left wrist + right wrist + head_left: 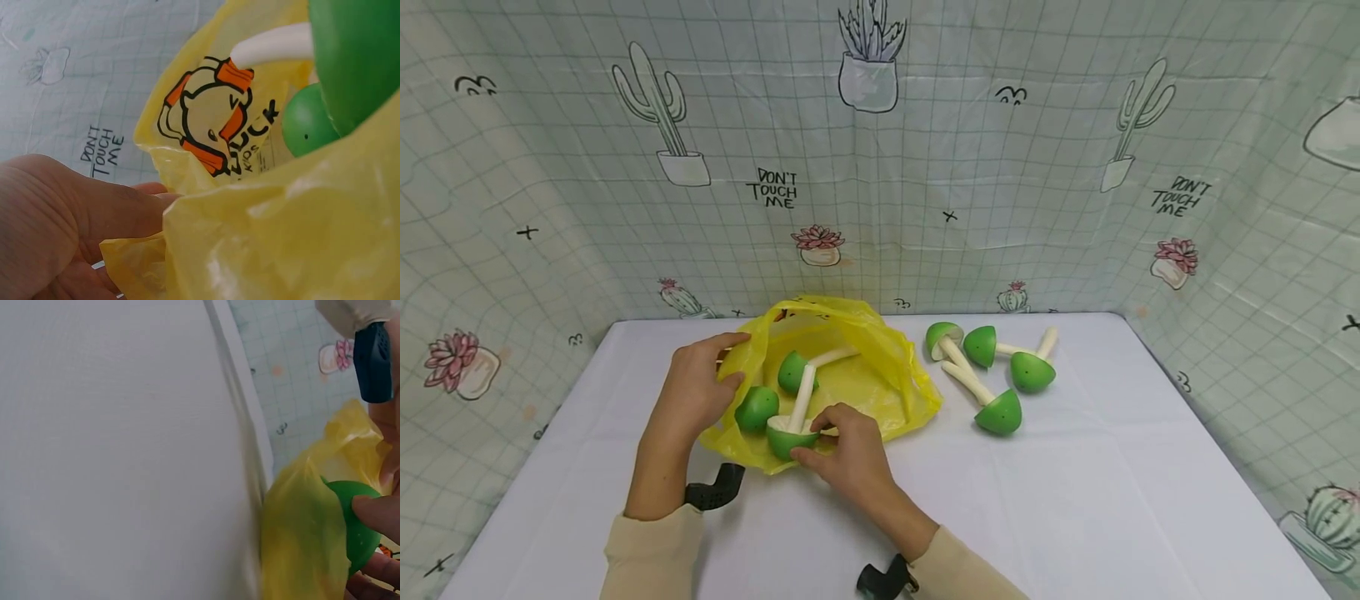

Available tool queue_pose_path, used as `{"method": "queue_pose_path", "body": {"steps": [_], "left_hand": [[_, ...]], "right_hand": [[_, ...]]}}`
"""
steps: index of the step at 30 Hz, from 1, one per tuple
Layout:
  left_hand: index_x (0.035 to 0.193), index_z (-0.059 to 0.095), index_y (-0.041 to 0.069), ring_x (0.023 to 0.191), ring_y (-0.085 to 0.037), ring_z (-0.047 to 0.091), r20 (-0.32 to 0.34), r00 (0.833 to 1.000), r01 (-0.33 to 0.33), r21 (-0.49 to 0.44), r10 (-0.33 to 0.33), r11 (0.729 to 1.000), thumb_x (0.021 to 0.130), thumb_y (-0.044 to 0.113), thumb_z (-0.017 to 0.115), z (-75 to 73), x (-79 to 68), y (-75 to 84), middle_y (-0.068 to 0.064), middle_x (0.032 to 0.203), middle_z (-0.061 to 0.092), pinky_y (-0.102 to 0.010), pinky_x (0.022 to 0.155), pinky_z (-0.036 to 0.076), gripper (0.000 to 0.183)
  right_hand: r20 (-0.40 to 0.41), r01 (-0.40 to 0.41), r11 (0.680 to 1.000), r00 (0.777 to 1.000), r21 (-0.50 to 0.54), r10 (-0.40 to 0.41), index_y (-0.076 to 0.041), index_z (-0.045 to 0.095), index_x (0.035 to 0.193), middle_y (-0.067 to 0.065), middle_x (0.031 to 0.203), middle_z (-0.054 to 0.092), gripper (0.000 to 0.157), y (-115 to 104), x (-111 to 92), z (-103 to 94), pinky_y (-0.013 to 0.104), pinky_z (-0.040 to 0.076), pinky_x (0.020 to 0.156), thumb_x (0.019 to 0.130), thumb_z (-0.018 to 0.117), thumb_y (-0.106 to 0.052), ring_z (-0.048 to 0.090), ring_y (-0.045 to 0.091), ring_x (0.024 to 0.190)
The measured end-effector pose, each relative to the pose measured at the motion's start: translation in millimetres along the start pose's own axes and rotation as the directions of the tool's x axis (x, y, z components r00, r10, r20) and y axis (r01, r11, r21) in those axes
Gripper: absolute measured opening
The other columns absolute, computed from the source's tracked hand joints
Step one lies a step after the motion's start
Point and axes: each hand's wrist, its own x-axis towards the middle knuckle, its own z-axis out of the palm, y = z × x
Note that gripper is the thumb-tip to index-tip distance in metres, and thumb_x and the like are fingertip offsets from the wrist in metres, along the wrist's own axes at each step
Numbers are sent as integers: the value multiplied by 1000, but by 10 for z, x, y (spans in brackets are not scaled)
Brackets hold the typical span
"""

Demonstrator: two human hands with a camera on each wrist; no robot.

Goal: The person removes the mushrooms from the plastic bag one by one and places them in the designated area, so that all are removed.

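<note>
A yellow plastic bag (880, 392) lies on the table with its mouth toward me; a duck print shows inside it in the left wrist view. My left hand (696, 387) grips the bag's left rim between thumb and fingers. With my right hand (850, 450) I pinch the green cap of a toy mushroom (792, 437) at the bag's front edge, its white stem pointing up. Behind it inside the bag are another green-capped mushroom (793, 373) with its stem to the right and a green cap (757, 408), whose stem is hidden.
Several more green mushrooms with pale stems lie in a cluster right of the bag, the nearest mushroom (1000, 414) toward the front. The white table (1075, 508) meets a grid-patterned curtain (955, 167) at the back. Black wrist devices (883, 579) hang under both forearms.
</note>
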Motion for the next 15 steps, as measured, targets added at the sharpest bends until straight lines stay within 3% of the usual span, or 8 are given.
{"method": "queue_pose_path", "body": {"steps": [15], "left_hand": [[148, 55, -4, 130, -50, 53, 8, 1000, 14, -2, -14, 1000, 95, -9, 67, 14, 0, 15, -32, 144, 55, -62, 108, 48, 55]], "right_hand": [[-88, 16, 998, 996, 64, -11, -4, 70, 97, 6, 100, 70, 28, -33, 17, -445, 34, 64, 83, 80, 92, -7, 71, 24, 101]]}}
